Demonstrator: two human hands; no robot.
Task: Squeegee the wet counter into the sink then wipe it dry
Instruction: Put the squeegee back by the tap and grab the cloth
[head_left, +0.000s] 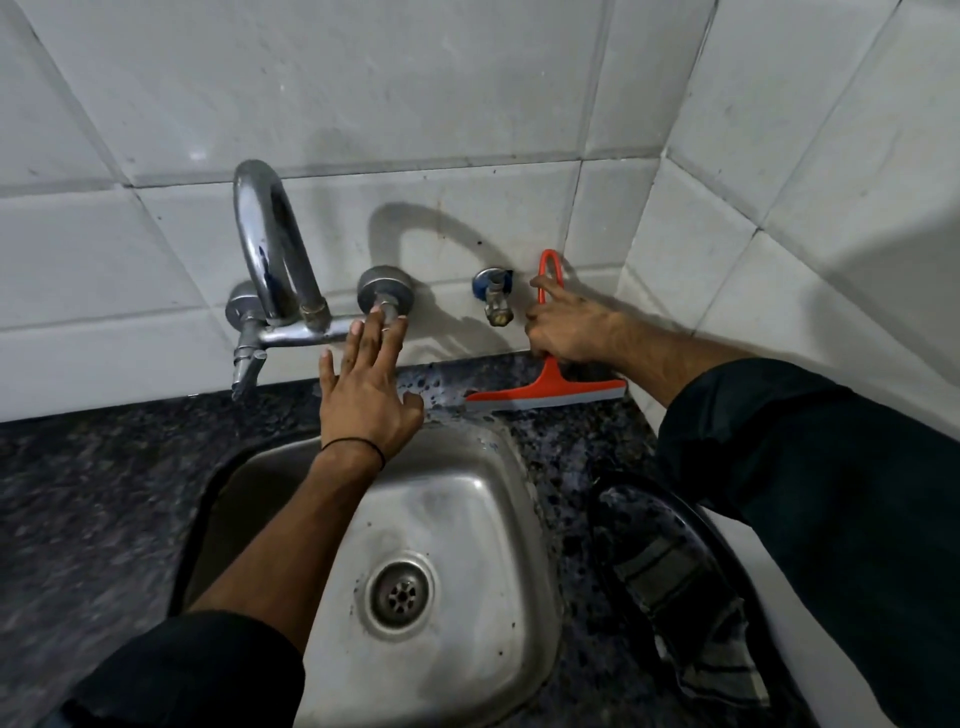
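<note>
We saw the right hand (563, 325) wrapped around the handle of the orange squeegee (550, 384), its grip closed on the shaft with the index finger stretched up along the looped end. The squeegee stood against the back wall in the corner, its grey-edged blade resting on the wet, speckled dark tabletop (587, 452) just behind the sink's far right rim. The left hand (366, 395) held nothing; its fingers were spread flat, hovering over the back edge of the steel sink (467, 499), with the fingertips reaching to the round tap knob (385, 293) on the tiled wall. A curved chrome faucet (272, 249) rose to the left of that knob, and a small angle valve (496, 296) sat between the knob and the squeegee handle. A striped cloth (685, 613) lay on the tabletop to the right of the sink, under the right sleeve.
</note>
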